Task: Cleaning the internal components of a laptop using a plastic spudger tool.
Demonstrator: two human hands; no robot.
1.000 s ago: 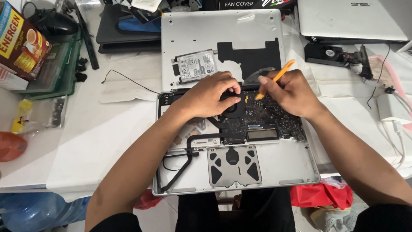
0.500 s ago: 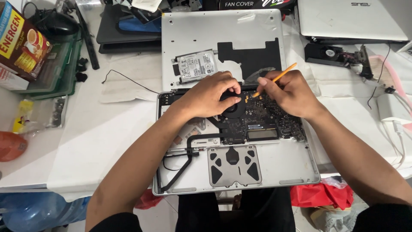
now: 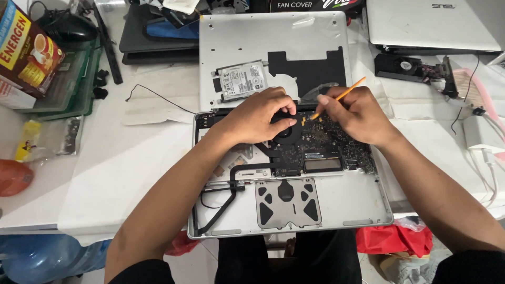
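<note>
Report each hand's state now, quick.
Left hand: fingers curled, resting on the black fan of the opened laptop; grip cannot be told.
Right hand: closed on a thin orange tool.

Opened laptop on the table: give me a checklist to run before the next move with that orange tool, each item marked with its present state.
1. Orange tool gripped in right hand: ok.
2. Tool tip on the logic board: ok, beside the fan.
3. Left hand steadying at the fan: ok.
4. Bottom cover out of the way: ok, behind the laptop.
5. Hard drive out of the chassis: ok, lying on the cover.
6. Connector under the tip freed: cannot tell.
</note>
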